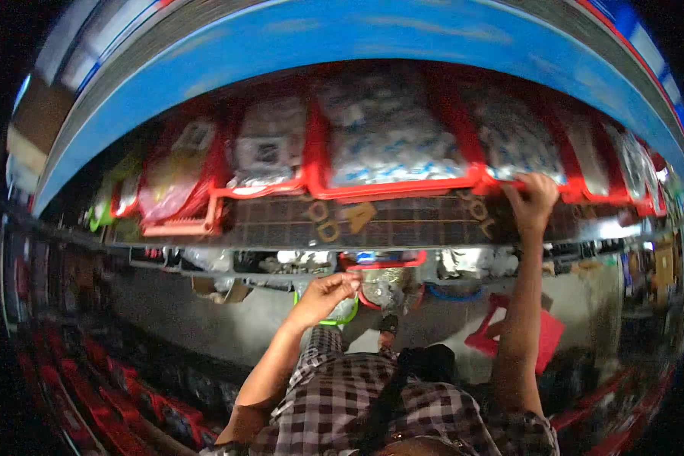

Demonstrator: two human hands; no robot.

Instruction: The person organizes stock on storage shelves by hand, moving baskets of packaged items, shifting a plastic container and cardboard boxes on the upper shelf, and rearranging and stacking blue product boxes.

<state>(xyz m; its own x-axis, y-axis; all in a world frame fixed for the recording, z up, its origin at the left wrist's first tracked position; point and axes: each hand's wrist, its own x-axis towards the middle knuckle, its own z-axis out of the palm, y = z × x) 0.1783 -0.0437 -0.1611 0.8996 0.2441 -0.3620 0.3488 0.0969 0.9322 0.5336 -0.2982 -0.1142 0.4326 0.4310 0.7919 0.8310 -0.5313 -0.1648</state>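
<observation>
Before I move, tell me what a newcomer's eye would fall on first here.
Probably the broad blue band arching across the top, then the row of red bins with bagged goods beneath it, the right hand at the front edge of one. Next, likely the pinkish-red object on the floor at lower right, beyond the right forearm.

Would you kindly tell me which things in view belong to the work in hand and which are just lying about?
Apparently in use:
- right hand, at the rim of a red basket of small packets
- left hand, raised; contents unclear

Apparently just lying about:
- wide red basket beside it
- lime-green-rimmed container
- blue-rimmed container
</observation>
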